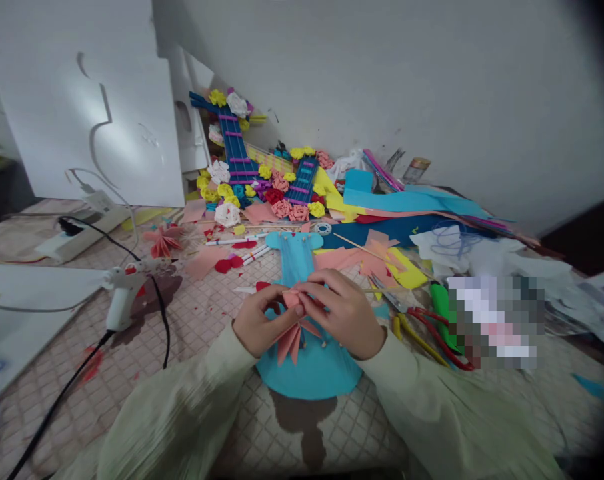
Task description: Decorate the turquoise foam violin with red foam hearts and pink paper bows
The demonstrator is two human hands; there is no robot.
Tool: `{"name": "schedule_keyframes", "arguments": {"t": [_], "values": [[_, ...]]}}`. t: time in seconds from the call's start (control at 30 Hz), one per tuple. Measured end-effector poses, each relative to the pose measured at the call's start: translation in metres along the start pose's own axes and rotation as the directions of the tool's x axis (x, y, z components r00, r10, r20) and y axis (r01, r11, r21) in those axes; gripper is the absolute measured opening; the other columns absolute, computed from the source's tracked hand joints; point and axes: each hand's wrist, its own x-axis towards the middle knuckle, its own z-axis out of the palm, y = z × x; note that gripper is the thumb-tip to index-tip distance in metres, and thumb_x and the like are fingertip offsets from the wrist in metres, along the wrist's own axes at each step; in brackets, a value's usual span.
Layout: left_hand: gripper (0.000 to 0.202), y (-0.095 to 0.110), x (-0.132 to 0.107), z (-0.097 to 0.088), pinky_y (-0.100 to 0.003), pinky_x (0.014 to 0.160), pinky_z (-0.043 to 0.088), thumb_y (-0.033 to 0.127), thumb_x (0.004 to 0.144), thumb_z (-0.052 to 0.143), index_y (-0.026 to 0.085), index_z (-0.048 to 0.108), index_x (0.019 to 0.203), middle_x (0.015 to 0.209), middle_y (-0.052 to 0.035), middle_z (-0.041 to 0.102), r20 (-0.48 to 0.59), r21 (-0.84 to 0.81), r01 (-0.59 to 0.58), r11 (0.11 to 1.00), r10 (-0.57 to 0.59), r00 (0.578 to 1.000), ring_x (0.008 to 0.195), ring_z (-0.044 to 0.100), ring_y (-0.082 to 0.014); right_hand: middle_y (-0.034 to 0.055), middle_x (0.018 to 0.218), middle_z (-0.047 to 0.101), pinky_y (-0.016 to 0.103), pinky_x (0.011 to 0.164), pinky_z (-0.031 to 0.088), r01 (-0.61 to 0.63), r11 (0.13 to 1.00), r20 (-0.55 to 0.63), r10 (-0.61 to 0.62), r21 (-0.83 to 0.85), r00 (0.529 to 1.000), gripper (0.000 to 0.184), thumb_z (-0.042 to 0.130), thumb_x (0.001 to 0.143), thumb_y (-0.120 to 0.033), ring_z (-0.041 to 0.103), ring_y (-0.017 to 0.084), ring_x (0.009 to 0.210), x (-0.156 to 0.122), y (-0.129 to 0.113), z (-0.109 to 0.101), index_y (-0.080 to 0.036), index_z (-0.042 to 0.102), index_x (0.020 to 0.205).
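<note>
Both my hands meet over a light-blue guitar-shaped cutout point(309, 377) that lies flat on the table. Between my fingers is a pink paper flower point(291, 343) with pointed, folded petals hanging down. My left hand point(262, 320) pinches its upper part with thumb and fingers. My right hand point(345, 310) closes on the same flower from the other side, its fingertips pressed together at the top. The cutout's neck and head point(293, 247) show beyond my hands, while its middle is hidden under them. Small pale bits stick out from the cutout near my right hand.
A white glue gun point(125, 297) with a black cord stands left, near a power strip point(82, 233). Another pink paper flower point(163, 240) lies behind it. Blue guitar shapes point(237, 150) with paper roses stand at the back. Red-handled scissors point(439, 337) and paper strips point(402, 199) lie right.
</note>
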Motion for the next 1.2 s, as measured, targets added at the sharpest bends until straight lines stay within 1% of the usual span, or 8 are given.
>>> {"name": "schedule_keyframes", "arguments": {"t": [0.17,0.3,0.5,0.67,0.8,0.97,1.07,1.2], "values": [[0.015,0.0001,-0.0002,-0.0006,-0.025,0.058,0.045,0.029,0.071,0.056,0.014,0.056,0.072,0.065,-0.0021,0.058,-0.003,0.065,-0.024,0.998,0.025,1.000,0.061,0.053,-0.0125,0.0066,0.087,0.056,0.030,0.071,0.046,-0.071,0.993,0.031,0.068,0.096,0.997,0.016,0.043,0.085,-0.020,0.053,0.016,0.081,-0.0007,-0.0014,0.0007,-0.015,0.058,0.090],[0.014,0.0006,-0.0003,-0.0013,-0.025,0.058,0.045,0.029,0.071,0.056,0.014,0.057,0.073,0.066,-0.0026,0.059,-0.009,0.127,-0.035,0.991,0.036,0.999,0.062,0.053,-0.0129,0.0066,0.089,0.055,0.030,0.072,0.046,-0.104,0.989,0.077,0.096,0.107,0.992,0.017,0.040,0.086,-0.020,0.054,0.016,0.082,-0.0022,-0.0018,0.0011,-0.016,0.057,0.091],[0.015,0.0033,-0.0005,-0.0019,-0.026,0.060,0.046,0.028,0.069,0.059,0.016,0.060,0.076,0.068,-0.0032,0.063,-0.050,0.184,-0.045,0.982,0.055,0.997,0.064,0.056,-0.0141,0.0073,0.089,0.055,0.031,0.072,0.047,-0.106,0.989,0.078,0.098,0.103,0.992,0.017,0.039,0.087,-0.021,0.054,0.017,0.082,-0.0014,-0.0017,0.0010,-0.017,0.056,0.089],[0.016,0.0045,-0.0015,-0.0020,-0.025,0.059,0.045,0.030,0.072,0.056,0.015,0.059,0.073,0.065,-0.0026,0.061,-0.034,0.160,-0.049,0.986,0.055,0.998,0.061,0.054,-0.0134,0.0067,0.088,0.054,0.031,0.073,0.046,-0.123,0.978,0.076,0.112,0.166,0.991,0.014,0.041,0.086,-0.018,0.053,0.017,0.081,-0.0017,-0.0016,0.0003,-0.017,0.054,0.089],[0.020,0.0040,-0.0012,-0.0021,-0.024,0.055,0.042,0.032,0.075,0.051,0.014,0.059,0.071,0.061,-0.0021,0.059,-0.070,0.154,-0.036,0.987,0.048,0.996,0.057,0.052,-0.0123,0.0059,0.087,0.053,0.030,0.073,0.046,-0.149,0.963,0.094,0.131,0.226,0.987,0.011,0.044,0.084,-0.016,0.053,0.016,0.082,-0.0021,-0.0044,-0.0006,-0.017,0.054,0.087],[0.024,0.0045,-0.0002,-0.0033,-0.024,0.056,0.041,0.032,0.076,0.050,0.015,0.058,0.062,0.059,-0.0024,0.059,-0.064,0.137,-0.011,0.991,0.020,0.998,0.057,0.052,-0.0126,0.0054,0.088,0.054,0.028,0.073,0.046,-0.161,0.932,0.095,0.137,0.323,0.986,0.011,0.046,0.083,-0.015,0.053,0.015,0.084,-0.0015,-0.0056,-0.0025,-0.018,0.055,0.089],[0.021,0.0037,-0.0005,-0.0044,-0.024,0.056,0.042,0.032,0.076,0.051,0.014,0.059,0.067,0.062,-0.0030,0.060,-0.078,0.125,-0.008,0.992,0.018,0.997,0.058,0.052,-0.0129,0.0054,0.087,0.054,0.027,0.071,0.046,-0.162,0.922,0.088,0.140,0.351,0.986,0.011,0.047,0.083,-0.018,0.054,0.014,0.082,-0.0007,-0.0023,-0.0056,-0.017,0.056,0.089],[0.018,0.0015,-0.0010,-0.0057,-0.023,0.056,0.042,0.030,0.075,0.052,0.015,0.060,0.072,0.064,-0.0026,0.061,-0.093,0.142,-0.022,0.990,0.036,0.995,0.060,0.053,-0.0129,0.0057,0.087,0.057,0.028,0.070,0.046,-0.146,0.928,0.122,0.110,0.343,0.986,0.014,0.045,0.085,-0.019,0.054,0.014,0.080,-0.0006,0.0022,-0.0086,-0.017,0.057,0.090]]}}
